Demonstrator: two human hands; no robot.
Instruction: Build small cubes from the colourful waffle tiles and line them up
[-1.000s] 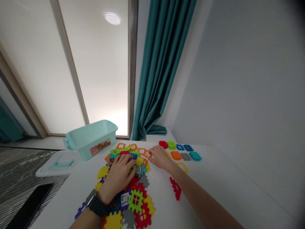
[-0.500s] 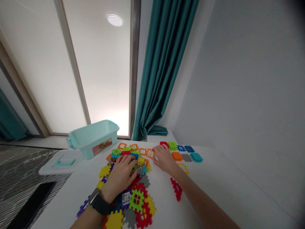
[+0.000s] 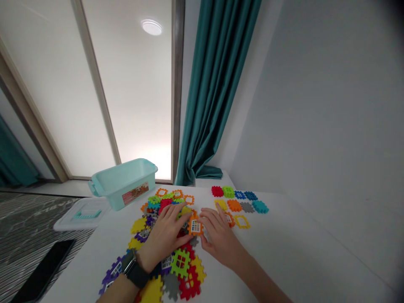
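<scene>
An orange window tile [image 3: 195,227] with a white grid is between my two hands, at the right side of a heap of toothed plastic tiles. My left hand [image 3: 166,229], with a dark watch at the wrist, lies over the heap, thumb and index finger at the tile's left edge. At its right edge are the thumb and index finger of my right hand [image 3: 221,237]; its other fingers stretch forward. Near them lie a yellow tile [image 3: 222,205], an orange tile [image 3: 229,219] partly covered by fingers, and a yellow frame tile [image 3: 242,221]. A green window tile [image 3: 181,261] lies nearer me.
A mint box [image 3: 126,179] stands at the table's back left, beside its clear lid [image 3: 80,213]. A dark phone-like slab [image 3: 44,269] lies at lower left. Several tiles, including a red tile [image 3: 217,191] and a teal tile [image 3: 260,207], form rows at right.
My right hand has drawn back towards me, and an orange window tile has come with it from the back row. My left hand has shifted slightly right. The red triangular piece is now out of sight.
</scene>
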